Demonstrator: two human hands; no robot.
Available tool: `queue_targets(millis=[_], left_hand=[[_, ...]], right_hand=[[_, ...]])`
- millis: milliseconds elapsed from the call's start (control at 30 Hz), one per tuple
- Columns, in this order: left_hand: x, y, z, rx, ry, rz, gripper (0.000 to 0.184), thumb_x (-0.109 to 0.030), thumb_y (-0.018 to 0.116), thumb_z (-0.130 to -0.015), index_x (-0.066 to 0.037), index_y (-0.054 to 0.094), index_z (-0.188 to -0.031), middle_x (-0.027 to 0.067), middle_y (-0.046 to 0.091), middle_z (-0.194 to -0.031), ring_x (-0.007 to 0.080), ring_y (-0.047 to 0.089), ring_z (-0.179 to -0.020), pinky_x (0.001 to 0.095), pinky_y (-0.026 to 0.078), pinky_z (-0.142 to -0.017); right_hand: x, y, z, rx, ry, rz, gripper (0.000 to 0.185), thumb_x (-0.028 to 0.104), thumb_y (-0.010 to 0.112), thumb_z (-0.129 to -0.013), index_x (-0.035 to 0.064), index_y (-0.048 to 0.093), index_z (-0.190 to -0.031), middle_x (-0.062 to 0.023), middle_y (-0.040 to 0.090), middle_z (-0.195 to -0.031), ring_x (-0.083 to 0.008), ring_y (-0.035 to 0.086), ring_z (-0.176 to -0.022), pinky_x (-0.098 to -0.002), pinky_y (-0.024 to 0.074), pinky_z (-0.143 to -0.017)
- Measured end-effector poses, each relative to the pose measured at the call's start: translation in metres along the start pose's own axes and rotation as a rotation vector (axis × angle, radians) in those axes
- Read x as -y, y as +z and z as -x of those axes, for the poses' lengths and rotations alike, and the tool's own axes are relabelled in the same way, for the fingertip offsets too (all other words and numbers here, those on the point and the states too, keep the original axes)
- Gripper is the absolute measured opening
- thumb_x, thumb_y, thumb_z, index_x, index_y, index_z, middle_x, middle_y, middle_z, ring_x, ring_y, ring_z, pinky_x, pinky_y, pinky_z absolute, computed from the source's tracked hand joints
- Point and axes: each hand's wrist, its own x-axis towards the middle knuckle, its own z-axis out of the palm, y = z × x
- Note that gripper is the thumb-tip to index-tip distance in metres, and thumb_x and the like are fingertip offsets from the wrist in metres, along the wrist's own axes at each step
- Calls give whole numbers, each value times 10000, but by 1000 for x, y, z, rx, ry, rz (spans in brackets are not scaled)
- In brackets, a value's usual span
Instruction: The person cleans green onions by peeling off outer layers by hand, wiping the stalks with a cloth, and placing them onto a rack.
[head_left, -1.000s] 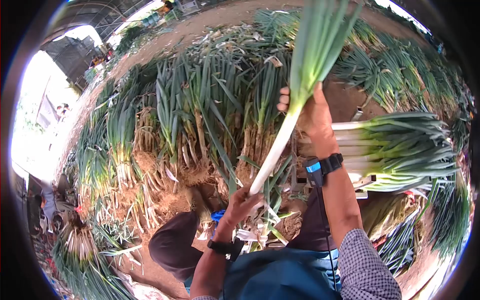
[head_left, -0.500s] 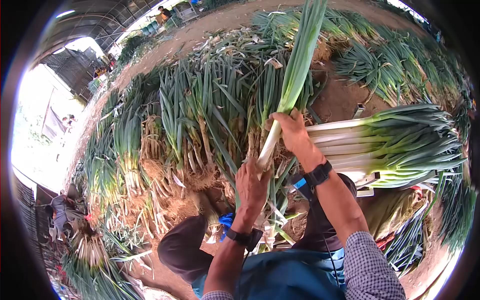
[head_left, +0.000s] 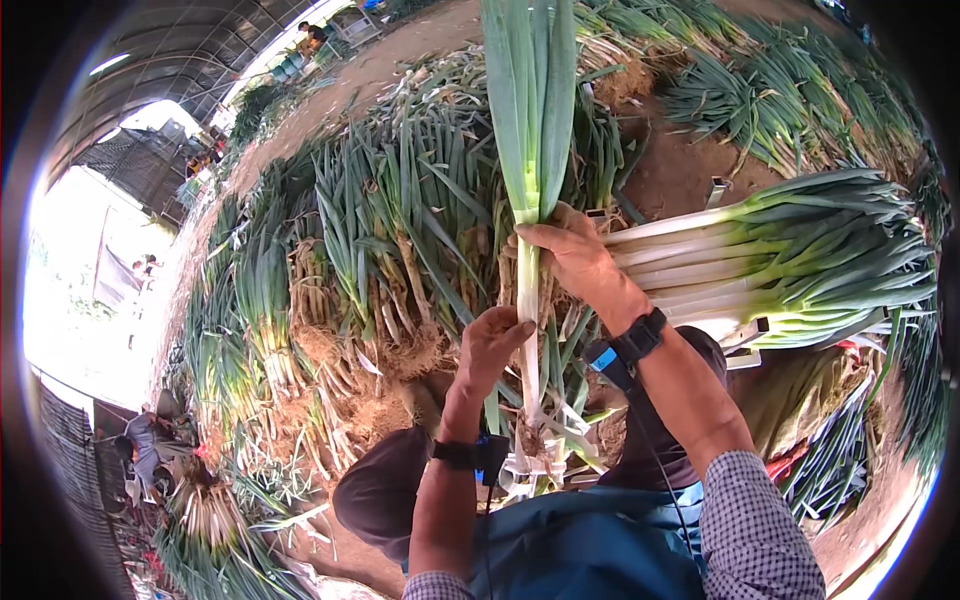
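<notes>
My right hand [head_left: 578,258] is closed around the pale upper shank of a long, leek-like green onion [head_left: 529,285]. The green onion stands almost upright before me, its broad green leaves fanned at the top and its rooty end pointing at my lap. Lower down, my left hand [head_left: 492,345] has curled fingers, with the thumb against the white shank; its fingertips are partly hidden. Right of my right hand lies a neat stack of cleaned green onions [head_left: 790,262], white shanks toward me. Stripped leaves and peelings [head_left: 555,450] lie below the held stalk.
Uncleaned green onions [head_left: 370,220] with earthy roots are heaped in front and to the left. More bundles [head_left: 770,110] lie at the back right. Metal rack ends [head_left: 745,340] show beside the stack. Another person [head_left: 147,440] sits at the far left by a bundle.
The green onion has swung from a rightward slant to nearly upright, and its leaves now face me spread. My left hand has moved slightly left and its thumb shows against the shank.
</notes>
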Motion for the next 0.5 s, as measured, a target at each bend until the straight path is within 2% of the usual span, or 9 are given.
queue_targets(millis=[67, 200, 233, 367, 500], left_hand=[[-2, -2, 0, 3, -29, -10, 245, -139, 762, -890, 4, 647, -1053, 11, 678, -920, 60, 590, -814, 222, 474, -728], [-6, -2, 6, 12, -1, 20, 198, -146, 755, -896, -27, 601, -929, -32, 610, -815, 42, 537, -733, 210, 444, -658], [-7, -1, 6, -15, 20, -72, 200, -156, 742, -906, -41, 577, -904, -50, 553, -763, 31, 490, -697, 210, 410, -611], [-7, -4, 11, -67, 94, -245, 193, -166, 718, -921, -40, 572, -926, -35, 544, -740, 30, 477, -678, 213, 398, -595], [-12, -5, 16, -44, 115, -189, 183, -162, 673, -954, -11, 571, -940, -18, 570, -765, 46, 500, -702, 227, 416, -611]], right_hand=[[0, -2, -2, 25, 25, -31, 333, 6, 703, -861, -64, 550, -1148, -122, 637, -990, -256, 682, -857, -416, 612, -786], [0, -10, -5, 32, 88, -26, 335, -1, 699, -858, -63, 554, -1153, -130, 637, -972, -276, 684, -842, -443, 614, -792], [-2, -13, -7, 45, 89, -40, 318, -2, 696, -857, -53, 567, -1142, -139, 645, -962, -287, 687, -836, -448, 617, -786], [1, -10, -5, -31, 85, -23, 302, 4, 712, -845, -37, 590, -1118, -155, 662, -943, -297, 696, -814, -451, 625, -738], [-2, -11, -5, -32, 109, -24, 302, 9, 715, -848, -55, 589, -1115, -144, 663, -928, -298, 692, -821, -459, 625, -767]])
